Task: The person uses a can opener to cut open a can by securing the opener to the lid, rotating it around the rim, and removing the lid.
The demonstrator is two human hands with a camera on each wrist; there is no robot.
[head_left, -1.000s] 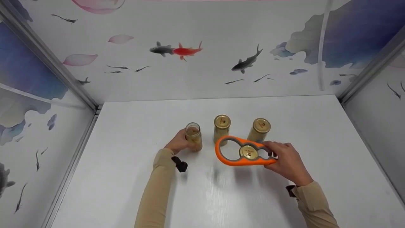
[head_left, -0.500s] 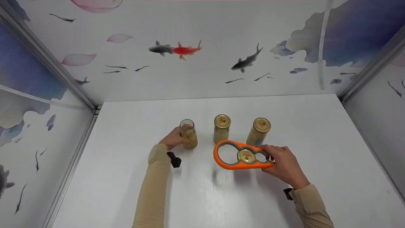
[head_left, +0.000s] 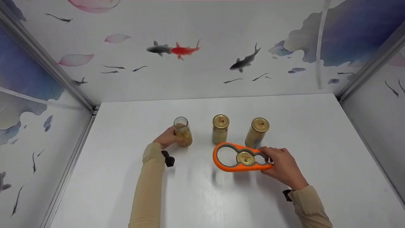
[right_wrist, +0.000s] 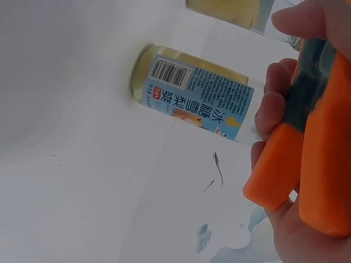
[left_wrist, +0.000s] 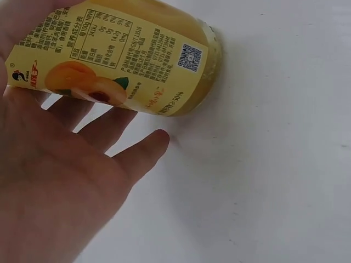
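My left hand holds a lidless glass jar from its left side, thumb and fingers around it. In the left wrist view the jar shows a yellow label with orange fruit on it; whether its base touches the table I cannot tell. My right hand grips the handle end of an orange jar opener with grey lining, raised above the table. A gold lid sits in the opener's middle hole. Beyond the opener stand two jars with gold lids, a middle jar and a right jar.
The white table meets a printed back wall with fish pictures, and side walls stand left and right. In the right wrist view, a jar with a blue label is close beyond the fingers.
My left hand has moved left and slightly away from me with the lidless jar, farther from the middle jar. The opener with the lid has shifted slightly left and nearer to me.
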